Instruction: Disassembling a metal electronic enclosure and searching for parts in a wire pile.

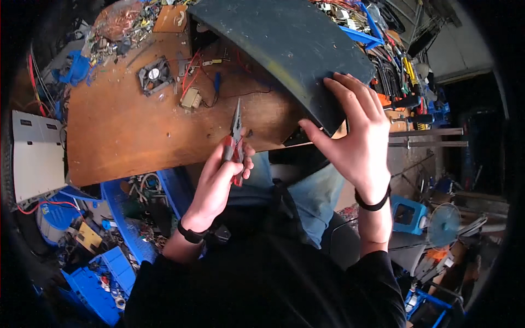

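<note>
My left hand (pixel 219 177) is closed round the red handles of long-nose pliers (pixel 236 128), whose dark jaws point away from me over the table's front part. Spread fingers of my right hand (pixel 358 123) rest on the near right corner of a large dark panel or casing (pixel 290 49); the thumb lies along its front edge. This dark casing stands on the brown wooden table (pixel 126 136), with a hollow under its near side. A small beige block-shaped part (pixel 191 98) with red and black wires lies beyond the pliers, near a blue-handled tool (pixel 217 82).
A black square fan (pixel 155 75) lies left of the wires. Loose scrap parts (pixel 117 38) heap up at the table's far left. Blue bins (pixel 101 279) hold parts at the lower left. Many hand tools (pixel 394 71) crowd the far right. A teal frame (pixel 409 215) stands at right.
</note>
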Demonstrator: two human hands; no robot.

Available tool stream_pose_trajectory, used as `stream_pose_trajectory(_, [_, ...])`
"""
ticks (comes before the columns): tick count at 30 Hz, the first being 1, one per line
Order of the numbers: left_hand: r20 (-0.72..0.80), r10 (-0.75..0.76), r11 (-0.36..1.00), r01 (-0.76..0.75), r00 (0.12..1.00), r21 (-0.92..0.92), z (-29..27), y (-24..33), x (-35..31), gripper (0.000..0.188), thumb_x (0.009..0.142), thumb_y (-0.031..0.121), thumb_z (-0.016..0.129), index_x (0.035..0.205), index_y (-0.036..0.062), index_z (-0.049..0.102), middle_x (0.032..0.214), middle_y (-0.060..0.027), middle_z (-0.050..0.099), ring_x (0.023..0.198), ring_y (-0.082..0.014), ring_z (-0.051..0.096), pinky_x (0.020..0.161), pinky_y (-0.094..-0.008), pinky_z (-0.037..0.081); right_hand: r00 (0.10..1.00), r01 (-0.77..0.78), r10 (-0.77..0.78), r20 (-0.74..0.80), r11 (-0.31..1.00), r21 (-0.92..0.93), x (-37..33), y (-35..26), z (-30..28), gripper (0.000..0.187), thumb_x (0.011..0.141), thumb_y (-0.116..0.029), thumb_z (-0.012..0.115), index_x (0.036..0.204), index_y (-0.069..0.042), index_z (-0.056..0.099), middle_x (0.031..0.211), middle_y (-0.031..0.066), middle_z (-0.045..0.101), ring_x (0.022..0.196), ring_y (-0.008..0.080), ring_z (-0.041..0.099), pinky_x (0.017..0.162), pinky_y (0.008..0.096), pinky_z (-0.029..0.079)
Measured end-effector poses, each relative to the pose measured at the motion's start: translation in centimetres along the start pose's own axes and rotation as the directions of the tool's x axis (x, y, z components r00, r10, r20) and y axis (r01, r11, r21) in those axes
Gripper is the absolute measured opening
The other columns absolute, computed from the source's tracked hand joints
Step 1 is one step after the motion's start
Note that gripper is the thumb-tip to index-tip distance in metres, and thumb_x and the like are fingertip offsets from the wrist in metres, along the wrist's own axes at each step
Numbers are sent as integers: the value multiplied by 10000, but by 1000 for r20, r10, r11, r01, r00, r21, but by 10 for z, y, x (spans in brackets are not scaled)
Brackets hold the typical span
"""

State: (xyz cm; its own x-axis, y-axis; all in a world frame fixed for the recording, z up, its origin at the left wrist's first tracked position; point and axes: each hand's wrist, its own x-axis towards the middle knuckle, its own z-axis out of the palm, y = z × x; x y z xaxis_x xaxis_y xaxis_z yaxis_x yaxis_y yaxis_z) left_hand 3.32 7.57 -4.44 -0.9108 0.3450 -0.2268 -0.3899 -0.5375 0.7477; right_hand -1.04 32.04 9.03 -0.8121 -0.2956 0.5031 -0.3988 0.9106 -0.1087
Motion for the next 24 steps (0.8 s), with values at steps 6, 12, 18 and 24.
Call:
stream_pose_trajectory(6, [146,196,911,-236,970,339,19,20,26,354,1006,-11,488,1360,-25,497,1244,-68,665,948,-100,604,843,-289,508,967,-233,207,150,956,178,31,40,-30,548,786,-203,868,1256,24,700,1207,196,736,1132,251,707,1020,365,523])
stream_pose_trajectory(12, [393,412,424,-555,822,716,52,41,80,340,973,74,622,1302,-1,581,1113,-201,695,1000,-386,693,842,-412,554,865,-497,399,304,767,406,47,79,-50,543,889,-193,795,1364,20,641,1185,96,725,1088,141,656,975,292,501])
stream_pose_trajectory(18, [389,380,383,-525,839,760,88,23,116,251,1016,148,589,1250,58,609,866,-202,715,734,-396,697,646,-482,569,835,-545,460,303,770,332,47,105,-47,622,948,-264,718,1413,113,551,1306,158,674,1225,194,590,1098,314,388])
stream_pose_trajectory(24, [394,369,362,-520,842,773,103,12,138,235,950,79,622,1137,-61,592,879,-249,691,749,-411,705,660,-493,581,821,-555,557,124,728,403,36,121,-42,618,984,-256,684,1465,86,505,1381,189,624,1291,229,570,1148,360,377])
